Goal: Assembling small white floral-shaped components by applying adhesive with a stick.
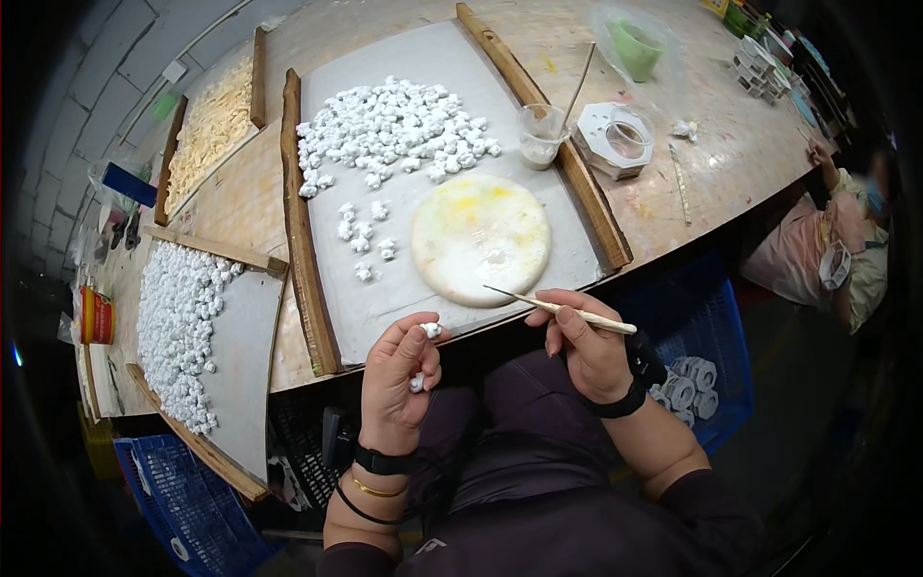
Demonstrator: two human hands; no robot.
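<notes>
my left hand (402,375) has its grip closed on two tiny white clay pieces: one small white piece (432,330) sits pinched at my fingertips, and a second white piece (416,384) is tucked lower in my palm. my right hand (588,351) has its grip closed on one thin wooden stick (562,310), with its sharp tip pointing left over the edge of the worktop (711,163). both hands are above my lap, just beside the near edge of the grey board (385,298). on that board lies one round white disc (481,238) with yellow smears. behind it is a big pile of small white pieces (389,130), too many to count, and about six loose ones near the disc. one clear cup (539,136) stands at the board's right rim. a second board (236,337) to my left holds another pile.
</notes>
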